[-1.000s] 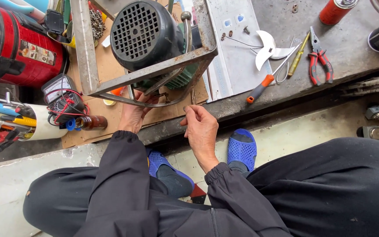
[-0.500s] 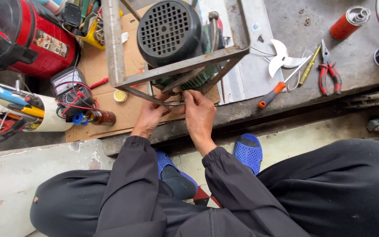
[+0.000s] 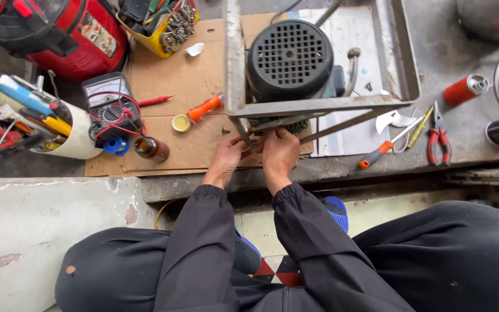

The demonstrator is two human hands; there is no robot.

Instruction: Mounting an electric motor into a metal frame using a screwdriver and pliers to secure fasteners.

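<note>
Both the left hand [image 3: 224,159] and the right hand [image 3: 279,151] keep a narrow grip closed on the lower bar of the metal frame [image 3: 235,69] beneath the motor [image 3: 289,58], where rusty edges just above could cut a slipping finger

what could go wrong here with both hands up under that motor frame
1. The left hand and right hand sit right against the metal frame below the motor; its bar edges might pinch or scrape fingers.
2. The small brown bottle stands close to the left forearm; an elbow shift could tip it.
3. The meter trails loose leads nearby that could snag.
</note>
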